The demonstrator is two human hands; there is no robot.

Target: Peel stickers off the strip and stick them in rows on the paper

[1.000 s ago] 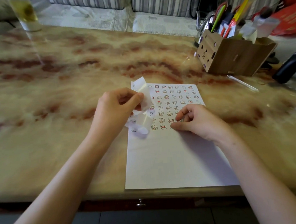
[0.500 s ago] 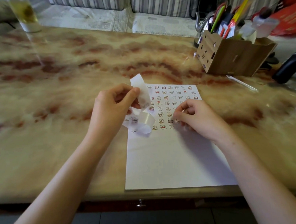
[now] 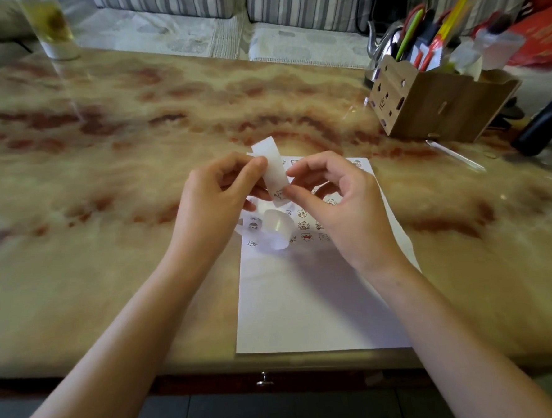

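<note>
Both hands meet above the far end of the sheet: the left hand [image 3: 212, 199] has its thumb and curled fingers pinching the upright stretch of the strip, and the right hand [image 3: 339, 211] comes in from the other side, fingers curled, with thumb and forefinger tips nipping the strip's near edge right where a small printed figure sits. Whether that figure has lifted off its backing, I cannot tell. Under everything spreads the marble-patterned table [image 3: 103, 154], cream veined with red-brown. On it, near the front edge, lies the white paper [image 3: 306, 304], its near half bare and its far half carrying rows of little cartoon stickers [image 3: 304, 225], partly hidden by the hands. Off to the far right stands a cardboard organizer [image 3: 430, 109] with cut-out holes in its side, crammed with pens and other blurred oddments. At the far left corner there's a tall glass [image 3: 51, 25] of yellowish drink. Now the strip [image 3: 274, 176] itself: pale and glossy, it rises between the two hands, then drops away below them into a loose curl that rests on the paper just beside the lowest sticker rows. Smallest of all, a metal drawer knob [image 3: 264, 379] shows under the table's front edge.
</note>
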